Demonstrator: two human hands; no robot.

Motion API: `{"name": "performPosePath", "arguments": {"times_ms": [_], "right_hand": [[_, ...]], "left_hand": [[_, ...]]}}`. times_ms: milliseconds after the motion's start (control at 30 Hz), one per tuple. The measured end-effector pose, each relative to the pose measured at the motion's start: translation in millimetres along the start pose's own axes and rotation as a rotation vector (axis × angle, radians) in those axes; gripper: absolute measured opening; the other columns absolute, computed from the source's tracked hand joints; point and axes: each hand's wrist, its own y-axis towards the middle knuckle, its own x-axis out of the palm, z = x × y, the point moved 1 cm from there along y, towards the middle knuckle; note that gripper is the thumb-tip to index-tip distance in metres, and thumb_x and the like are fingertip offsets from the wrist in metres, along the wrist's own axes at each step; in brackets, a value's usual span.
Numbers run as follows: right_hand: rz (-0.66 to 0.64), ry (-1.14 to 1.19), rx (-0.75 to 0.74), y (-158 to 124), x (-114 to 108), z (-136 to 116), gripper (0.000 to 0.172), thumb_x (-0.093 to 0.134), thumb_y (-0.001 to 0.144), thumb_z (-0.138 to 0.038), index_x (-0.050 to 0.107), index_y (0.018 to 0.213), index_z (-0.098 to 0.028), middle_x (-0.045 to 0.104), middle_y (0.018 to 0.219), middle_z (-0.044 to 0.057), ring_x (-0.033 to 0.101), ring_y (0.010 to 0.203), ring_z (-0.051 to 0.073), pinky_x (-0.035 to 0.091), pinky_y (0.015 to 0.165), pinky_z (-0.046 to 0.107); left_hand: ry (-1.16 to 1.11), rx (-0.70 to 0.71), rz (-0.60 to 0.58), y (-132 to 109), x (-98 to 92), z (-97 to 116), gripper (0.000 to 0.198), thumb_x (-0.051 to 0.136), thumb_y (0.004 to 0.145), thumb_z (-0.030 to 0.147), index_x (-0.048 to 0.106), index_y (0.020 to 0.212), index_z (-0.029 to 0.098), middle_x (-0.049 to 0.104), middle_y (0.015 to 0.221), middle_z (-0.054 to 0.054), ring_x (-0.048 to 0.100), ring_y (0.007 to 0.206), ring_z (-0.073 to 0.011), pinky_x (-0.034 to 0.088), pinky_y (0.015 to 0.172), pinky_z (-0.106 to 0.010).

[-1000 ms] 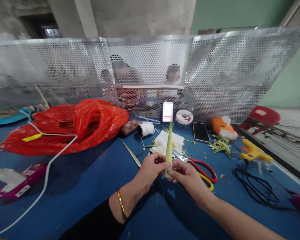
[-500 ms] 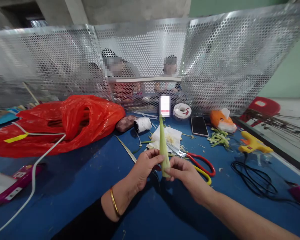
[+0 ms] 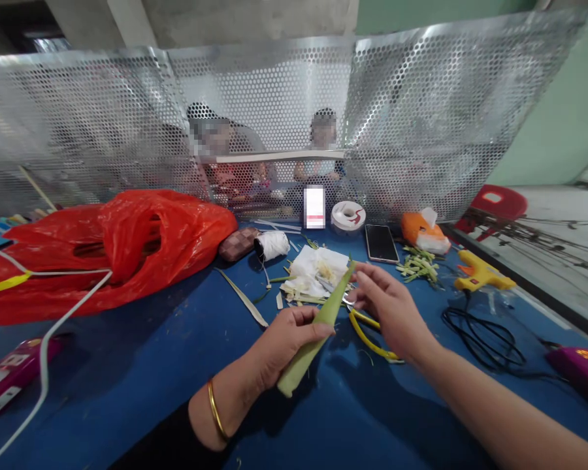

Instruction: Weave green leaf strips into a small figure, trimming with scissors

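Just off the tabletop, a rolled green leaf (image 3: 313,333) is pinched at its middle by the left hand (image 3: 284,343), thumb on top and fingers closed round it; it tilts, blunt end down toward the person, pointed tip up toward the right hand (image 3: 392,307). That hand holds nothing, its fingers loosely spread just beside the leaf tip and above a pair of yellow-handled scissors (image 3: 367,333) lying under it; whether it touches them I cannot tell. A gold bangle (image 3: 215,411) circles the left wrist. Beyond the hands lies a white paper (image 3: 313,267) strewn with leaf scraps, and past it a spool of white thread (image 3: 272,246), a brown woven pouch (image 3: 238,243), a roll of tape (image 3: 347,217) and a dark phone (image 3: 381,243). Out to the right of the right hand are green cuttings (image 3: 416,266), an orange tissue pack (image 3: 424,232), a yellow glue gun (image 3: 480,277) and a coil of black cable (image 3: 485,336). Far to the left of the left hand sprawls a red plastic bag (image 3: 127,248), with a white cord (image 3: 53,326) trailing across it. All of it rests on a scuffed blue table (image 3: 151,365) – dusty, flecked with bits. A perforated metal screen (image 3: 445,117) fences the far edge; two people sit behind it. To the right, a green wall (image 3: 558,117) and a red stool (image 3: 492,202).
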Motion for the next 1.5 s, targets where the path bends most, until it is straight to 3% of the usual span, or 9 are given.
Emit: {"name": "performPosePath", "arguments": {"times_ms": [200,367,833,967,1067,1133,1233,1333,1500], "right_hand": [[-0.096,-0.148,0.063,18,-17,-1,0.038,0.075,0.067,-0.051,0.057,0.06,-0.017,0.054,0.052,-0.002,0.048,0.048,0.01,0.038,0.051,0.026],[-0.191,-0.063,0.124,22,-23,-4,0.038,0.077,0.065,-0.046,0.054,0.054,-0.018,0.049,0.047,-0.004,0.044,0.045,0.009,0.034,0.05,0.026],[-0.007,0.21,0.127,32,-37,-8,0.04,0.079,0.061,-0.035,0.043,0.049,-0.021,0.031,0.045,-0.008,0.032,0.041,0.007,0.028,0.04,0.024],[0.094,0.188,0.026,41,-46,-9,0.026,0.08,0.059,-0.036,0.059,0.06,-0.021,0.045,0.052,-0.005,0.042,0.047,0.009,0.036,0.044,0.024],[-0.038,-0.024,0.026,37,-40,-1,0.032,0.081,0.058,-0.038,0.069,0.082,-0.02,0.065,0.072,0.002,0.057,0.063,0.015,0.045,0.059,0.028],[-0.108,-0.251,0.023,34,-35,6,0.027,0.077,0.064,-0.043,0.069,0.073,-0.019,0.066,0.067,0.002,0.056,0.06,0.016,0.044,0.06,0.03],[-0.01,-0.507,-0.076,31,-33,11,0.037,0.069,0.072,-0.052,0.062,0.056,-0.019,0.054,0.046,-0.001,0.045,0.047,0.013,0.038,0.053,0.029],[-0.013,-0.363,-0.043,26,-28,8,0.044,0.066,0.073,-0.06,0.064,0.061,-0.018,0.056,0.051,0.0,0.05,0.052,0.014,0.041,0.057,0.029],[-0.299,-0.028,0.164,2,-3,6,0.035,0.079,0.063,-0.048,0.068,0.071,-0.016,0.055,0.054,-0.002,0.044,0.049,0.009,0.035,0.051,0.024]], "left_hand": [[0.143,-0.002,-0.014,-1,2.1,4,0.021,0.075,0.059,0.035,0.067,0.064,0.016,0.055,0.049,0.002,0.042,0.041,-0.007,0.029,0.044,-0.022],[0.137,-0.025,-0.036,-1,1.6,8,0.017,0.074,0.057,0.032,0.066,0.06,0.016,0.049,0.045,0.004,0.036,0.039,-0.006,0.024,0.042,-0.023],[0.132,-0.065,-0.126,-7,-0.4,10,0.015,0.072,0.058,0.03,0.068,0.061,0.016,0.049,0.047,0.003,0.036,0.039,-0.006,0.022,0.04,-0.024],[0.114,-0.034,-0.08,-7,1.8,9,0.017,0.073,0.056,0.03,0.068,0.062,0.015,0.052,0.05,0.002,0.039,0.041,-0.0062,0.025,0.043,-0.023],[0.062,-0.015,-0.018,-4,2.2,5,0.02,0.075,0.056,0.03,0.068,0.066,0.015,0.056,0.053,0.0,0.045,0.044,-0.0078,0.031,0.046,-0.023],[0.043,0.008,0.013,-3,2.7,2,0.022,0.076,0.058,0.031,0.068,0.07,0.015,0.058,0.056,0.0,0.048,0.046,-0.0089,0.033,0.048,-0.023],[0.103,0.082,0.049,-3,4.7,3,0.021,0.075,0.061,0.032,0.066,0.07,0.015,0.056,0.056,0.001,0.045,0.047,-0.0088,0.031,0.048,-0.023],[0.238,0.191,0.1,-3,6.5,4,0.019,0.071,0.064,0.033,0.061,0.063,0.016,0.05,0.055,0.003,0.04,0.049,-0.009,0.029,0.049,-0.024],[0.474,0.297,0.105,-2,7.4,-1,0.018,0.063,0.069,0.032,0.056,0.061,0.018,0.045,0.057,0.004,0.038,0.054,-0.0106,0.028,0.052,-0.025]]}}
